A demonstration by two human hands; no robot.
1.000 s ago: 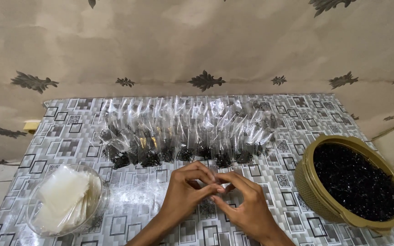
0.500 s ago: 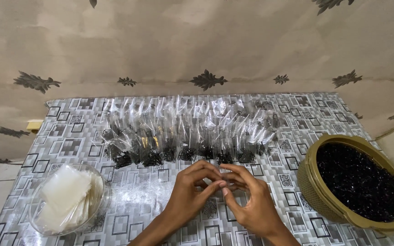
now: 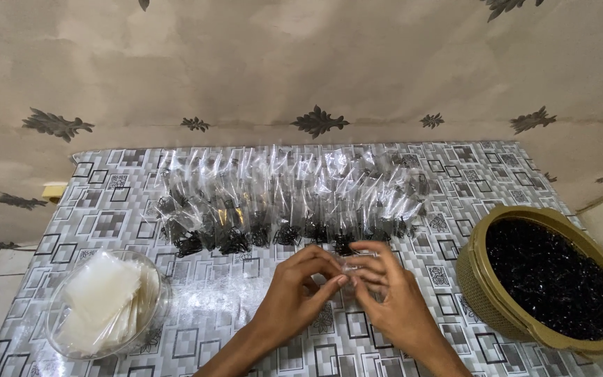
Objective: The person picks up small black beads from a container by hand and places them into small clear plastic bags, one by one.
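Your left hand [image 3: 300, 293] and right hand [image 3: 389, 297] meet fingertip to fingertip, pinching a small clear plastic packet [image 3: 350, 267] — just below the row of filled clear packets [image 3: 287, 199] on the patterned tablecloth [image 3: 106, 202].

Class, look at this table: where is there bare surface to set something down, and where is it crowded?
Free: the patterned table between the clear bowl and the left hand, and the strip between the right hand and the olive basket. Crowded: the row of filled clear bags across the middle.

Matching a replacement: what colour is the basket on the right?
Olive-green basket, holding black bits; head view.
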